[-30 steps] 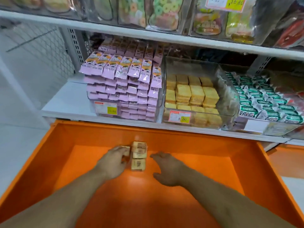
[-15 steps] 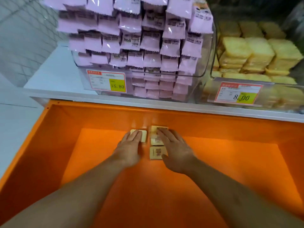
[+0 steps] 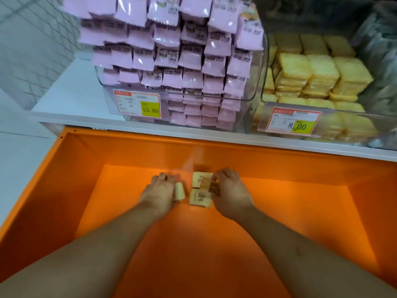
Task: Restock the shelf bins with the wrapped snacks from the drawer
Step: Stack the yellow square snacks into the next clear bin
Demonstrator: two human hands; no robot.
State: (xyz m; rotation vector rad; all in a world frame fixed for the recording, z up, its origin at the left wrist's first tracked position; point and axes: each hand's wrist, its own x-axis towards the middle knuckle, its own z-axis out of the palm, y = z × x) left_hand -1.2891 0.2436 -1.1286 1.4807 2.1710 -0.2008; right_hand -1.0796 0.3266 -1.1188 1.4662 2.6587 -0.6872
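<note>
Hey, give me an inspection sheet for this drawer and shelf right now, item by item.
Surface: orange drawer pulled open below the white shelf.
Job's things: a few wrapped snacks on the drawer floor; yellow snack bin partly filled.
Clutter: nothing seen.
Hands: left hand grips one snack; right hand pinches a blurred wrapper.
Cables: nothing seen.
Surroundings: pink packet bin, price tags 15.80 and 8.00.

A white wire-mesh grid panel (image 3: 32,48) closes off the left side, standing against a pale wall. Below it lies a light, glossy tiled floor (image 3: 19,155) with a dark grout line. The flat white metal shelf board (image 3: 71,97) runs rightward, evenly lit from above.
</note>
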